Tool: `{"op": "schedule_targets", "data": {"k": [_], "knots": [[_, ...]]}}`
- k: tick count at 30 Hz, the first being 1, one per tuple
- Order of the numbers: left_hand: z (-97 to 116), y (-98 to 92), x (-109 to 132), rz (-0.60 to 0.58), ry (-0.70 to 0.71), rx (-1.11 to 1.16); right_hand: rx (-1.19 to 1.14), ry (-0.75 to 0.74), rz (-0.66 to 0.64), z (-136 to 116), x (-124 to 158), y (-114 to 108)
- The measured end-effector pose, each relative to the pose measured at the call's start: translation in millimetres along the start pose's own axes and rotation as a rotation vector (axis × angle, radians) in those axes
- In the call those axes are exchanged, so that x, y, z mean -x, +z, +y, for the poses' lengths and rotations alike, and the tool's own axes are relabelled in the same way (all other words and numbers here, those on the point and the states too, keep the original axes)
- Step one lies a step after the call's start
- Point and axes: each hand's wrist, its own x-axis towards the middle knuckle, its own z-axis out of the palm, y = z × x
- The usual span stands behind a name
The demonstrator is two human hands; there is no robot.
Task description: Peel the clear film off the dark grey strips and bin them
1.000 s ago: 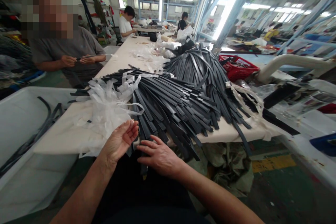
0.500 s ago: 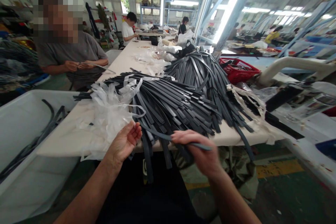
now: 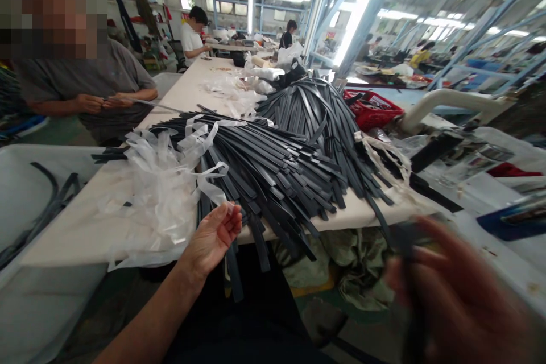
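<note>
My left hand (image 3: pixel 215 236) rests palm up at the table's near edge, fingers curled, with a bit of clear plastic at its fingertips. It lies between the heap of clear plastic sleeves (image 3: pixel 157 199) and the big pile of dark flat strips (image 3: pixel 277 170). My right hand (image 3: pixel 452 296) is low at the right, off the table and smeared by motion. A dark strip (image 3: pixel 405 256) runs through its closed fingers.
The long beige table (image 3: pixel 77 233) runs away from me. A second strip pile (image 3: pixel 315 108) and a red basket (image 3: pixel 375 108) lie further back. A white bin (image 3: pixel 25 193) with a few strips stands at the left. A seated person's hands (image 3: pixel 102 102) work a strip there.
My right hand took a dark strip from the pile's near end and swung it down and right, off the table. My left hand stayed by the plastic heap.
</note>
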Motion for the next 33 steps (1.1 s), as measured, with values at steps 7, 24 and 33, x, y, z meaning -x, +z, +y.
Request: {"op": "schedule_targets", "data": {"k": [7,24,33], "knots": [[-11,-3.7,13,-0.057,0.008,-0.078,0.316,-0.285,-0.088,-19,-30,85],[-17,-9.6,10,-0.090,0.019,-0.103,0.391,-0.282,-0.101,-13,-32,103],[-34,-10.6,18,-0.143,0.033,-0.276,-0.145,-0.005,-0.261,-12,-31,101]]}}
